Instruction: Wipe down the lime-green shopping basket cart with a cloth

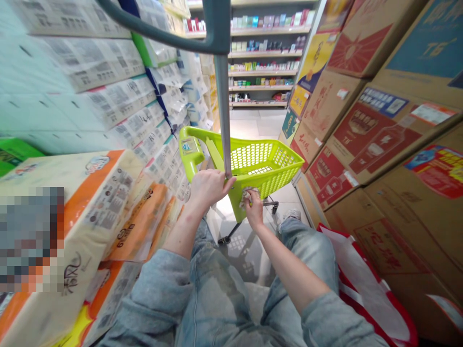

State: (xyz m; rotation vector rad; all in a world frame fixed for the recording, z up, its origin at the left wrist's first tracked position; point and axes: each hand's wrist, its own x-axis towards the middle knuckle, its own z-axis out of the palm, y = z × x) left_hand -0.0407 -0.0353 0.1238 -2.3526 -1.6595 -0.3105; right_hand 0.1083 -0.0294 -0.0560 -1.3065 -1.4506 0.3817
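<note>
A lime-green plastic shopping cart point(280, 166) with a perforated basket stands in front of my knees, a grey metal pole point(222, 111) rising from its near end. My left hand point(210, 187) is closed over the cart's near upper rim beside the pole, with its thumb against the pole's foot; the fingertips are hidden. Lower and to the right, my right hand point(254, 208) pinches a crumpled pale cloth point(244, 197) and presses it against the basket's near outer side. At the cart's left end the moulded green handle point(190, 152) carries a label.
Cardboard cartons point(390, 125) are stacked along the right. Packs of tissue paper point(123, 183) line the left. Shelves point(267, 58) of small goods stand at the aisle's far end. A red-and-white bag point(365, 279) lies by my right leg. A dark grey handle point(173, 41) tops the pole.
</note>
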